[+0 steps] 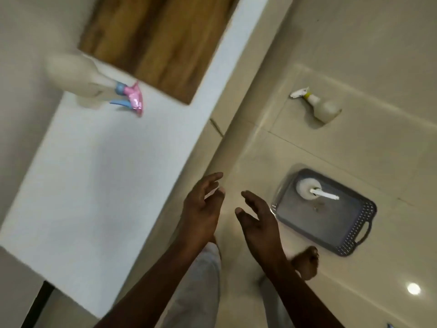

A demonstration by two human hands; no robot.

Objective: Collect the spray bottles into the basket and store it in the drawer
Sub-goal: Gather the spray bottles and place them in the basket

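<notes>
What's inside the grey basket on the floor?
Inside the grey basket stands one white spray bottle, seen from above, near one end. The rest of the bottom shows only a few tiny specks. The bit of the bottom right under the bottle is hidden.

We see bare tiled floor (354,55) open at centre right, between the grey basket (354,233) at lower right and a fallen spray bottle (324,107) at upper right; the white tabletop (106,174) blocks the left.

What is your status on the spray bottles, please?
Left hand and right hand open, empty. One bottle in basket; one on floor, one on counter. Nothing blocking.
</notes>
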